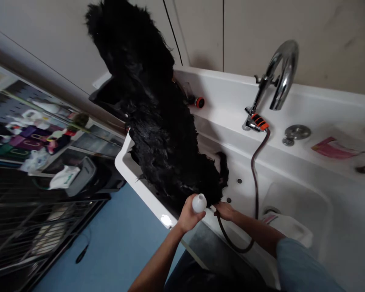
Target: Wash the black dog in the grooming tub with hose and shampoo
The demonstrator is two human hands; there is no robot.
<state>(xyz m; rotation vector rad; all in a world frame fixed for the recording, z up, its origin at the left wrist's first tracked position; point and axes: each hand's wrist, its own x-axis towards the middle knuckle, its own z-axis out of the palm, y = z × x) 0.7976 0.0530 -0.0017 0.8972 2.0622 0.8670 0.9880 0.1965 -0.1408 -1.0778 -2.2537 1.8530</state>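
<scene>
A large dog with wet black fur [167, 134] stands in a white tub [134, 186], its hindquarters nearest to me. My left hand [187, 215] is wrapped round a white bottle [199, 202] beside the dog's rear, with the bottle's round, narrow mouth towards me. Close to it on the right, my right hand [225, 211] is closed on a dark hose [254, 174] at the dog's hind end. The hose's tip is hidden by fur and hand. From there the hose loops down and back up to the tap.
A chrome tap [284, 77] with an orange-black hose fitting [259, 121] rises from the back ledge. A pink-and-white packet [336, 148] lies right of it. A white container [288, 229] is in the right basin. Metal cage bars [48, 239] stand left, on the blue floor [115, 243].
</scene>
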